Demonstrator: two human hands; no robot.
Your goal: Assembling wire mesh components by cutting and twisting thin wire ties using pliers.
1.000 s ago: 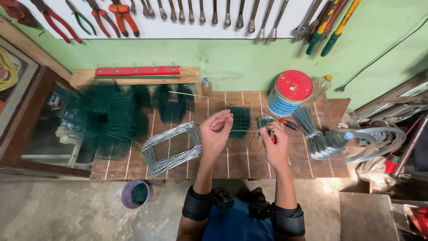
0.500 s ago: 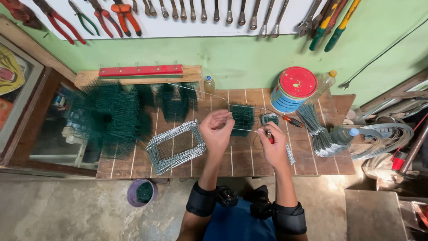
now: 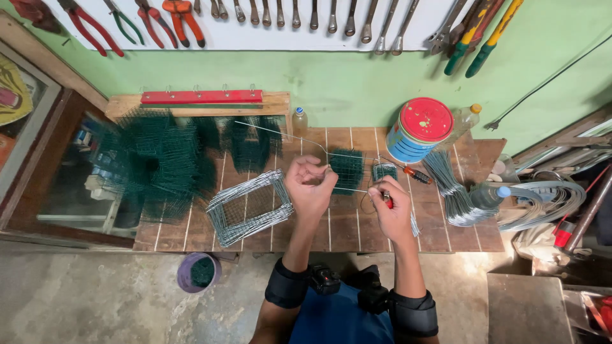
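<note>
Our left hand (image 3: 310,186) pinches a thin wire (image 3: 290,136) over the tabletop (image 3: 344,229), fingers curled shut. Our right hand (image 3: 392,210) grips a red-handled tool (image 3: 387,200) beside it. A grey mesh frame (image 3: 248,207) lies left; a red-lidded can (image 3: 421,127) stands far right.

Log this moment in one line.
left hand: grips wire | right hand: red-handled tool on wire | bench: mesh frame

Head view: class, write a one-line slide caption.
Left hand and right hand hold a thin wire above a wooden bench beside green mesh pieces.
</note>
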